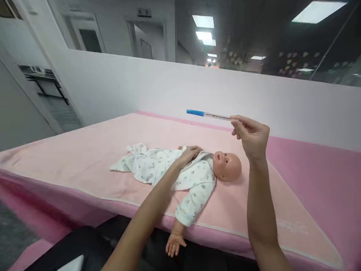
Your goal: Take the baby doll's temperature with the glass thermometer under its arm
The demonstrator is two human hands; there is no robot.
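Observation:
A baby doll lies on its back across the bed, head to the right and one arm hanging over the near edge. It wears a white patterned outfit, wrapped across the chest. My left hand rests at the chest with its fingers curled at the neckline edge of the outfit; the fingertips are partly hidden by the cloth. Raised above the doll's head, my right hand pinches one end of a clear glass thermometer. A blue cap covers the thermometer's far end, which points left.
A peach sheet covers the bed, with pink cloth at the right and along its edges. Behind stands a white wall with a dark glass window above it. A doorway shows a dark table at the far left.

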